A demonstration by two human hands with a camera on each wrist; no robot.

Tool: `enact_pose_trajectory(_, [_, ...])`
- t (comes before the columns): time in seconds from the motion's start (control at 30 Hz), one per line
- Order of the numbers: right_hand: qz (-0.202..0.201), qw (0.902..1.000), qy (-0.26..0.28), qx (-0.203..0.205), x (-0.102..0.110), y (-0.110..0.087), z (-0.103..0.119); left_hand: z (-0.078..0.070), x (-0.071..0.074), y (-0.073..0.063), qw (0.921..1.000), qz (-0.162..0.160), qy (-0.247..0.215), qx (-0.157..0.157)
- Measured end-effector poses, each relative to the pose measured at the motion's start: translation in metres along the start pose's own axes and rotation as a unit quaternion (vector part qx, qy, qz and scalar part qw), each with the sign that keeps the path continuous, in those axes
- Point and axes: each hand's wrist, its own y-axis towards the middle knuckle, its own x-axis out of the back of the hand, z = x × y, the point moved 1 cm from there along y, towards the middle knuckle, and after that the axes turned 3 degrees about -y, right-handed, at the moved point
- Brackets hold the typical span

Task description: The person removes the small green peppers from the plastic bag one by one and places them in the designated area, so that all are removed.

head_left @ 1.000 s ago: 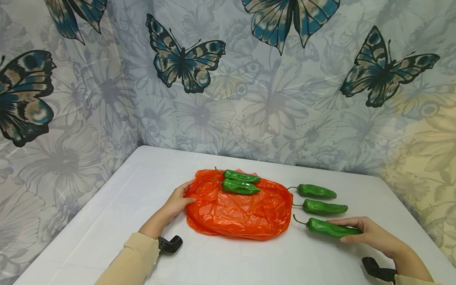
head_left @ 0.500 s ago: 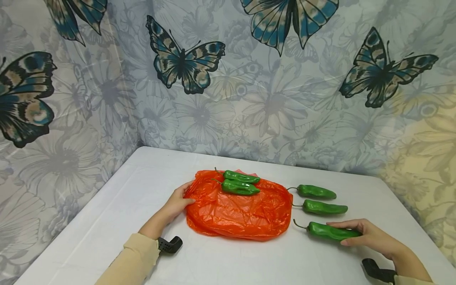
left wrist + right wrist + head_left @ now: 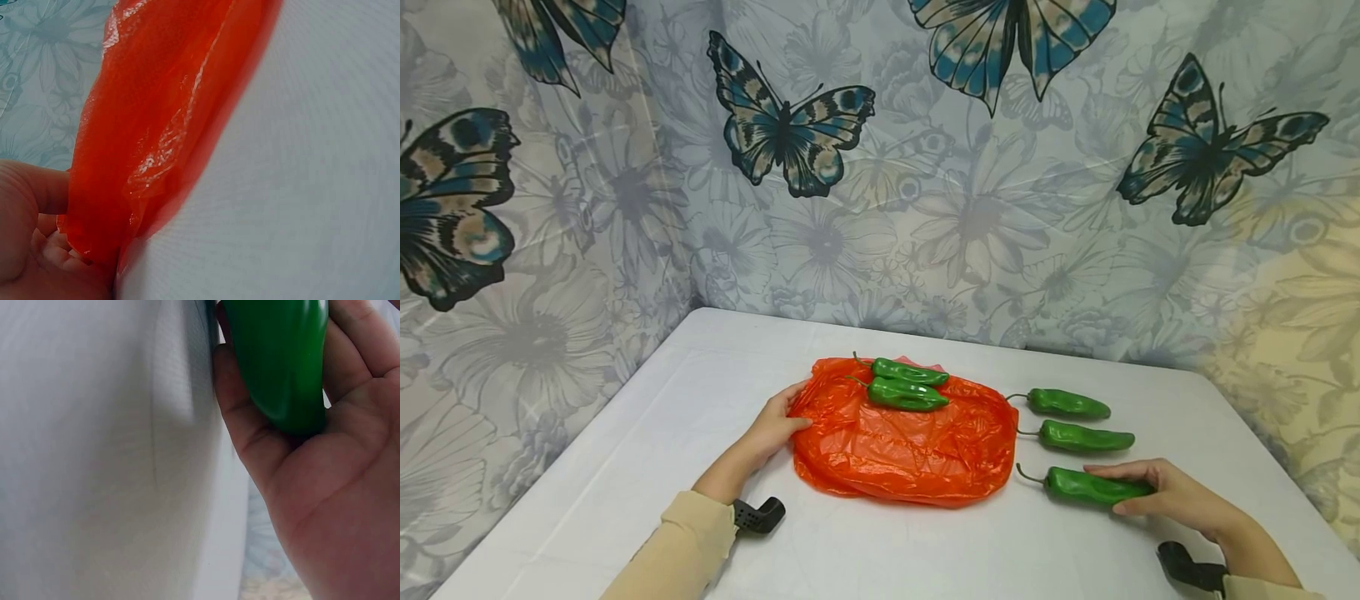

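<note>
A crumpled red plastic bag (image 3: pixel 917 454) lies flat in the middle of the table. At its left edge my left hand (image 3: pixel 777 422) pinches the plastic between thumb and fingers, seen closer in the left wrist view, where the thumb (image 3: pixel 50 190) presses on the red film. Two green peppers (image 3: pixel 906 395) rest on the bag's far part. My right hand (image 3: pixel 1180 496) grips the tail end of another green pepper (image 3: pixel 1075 486), right of the bag, its stem pointing left. In the right wrist view the tip of this pepper (image 3: pixel 281 369) sits against the palm, with fingers around it.
Two more green peppers, one farther back (image 3: pixel 1067 403) and one nearer (image 3: pixel 1086 436), lie in a row beyond the held one, stems toward the bag. A white cloth (image 3: pixel 880 554) covers the table. Butterfly-patterned fabric (image 3: pixel 970 250) hangs behind and at the left.
My right hand has shifted very slightly left and nearer with the pepper it grips. The left hand and the bag look the same.
</note>
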Motion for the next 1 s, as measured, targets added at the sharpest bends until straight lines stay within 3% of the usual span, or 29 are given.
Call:
enact_pose_trajectory(0.53, [-0.009,0.9999,-0.006,0.005,0.0008,-0.0007,-0.0009,0.0,-0.0007,0.0004,1.0,-0.001,0.0,0.004])
enact_pose_trajectory(1.0, [-0.021,0.9994,-0.028,0.001,0.0005,-0.0013,0.0004,-0.0017,-0.0015,-0.0032,0.9998,0.0,0.014,-0.018])
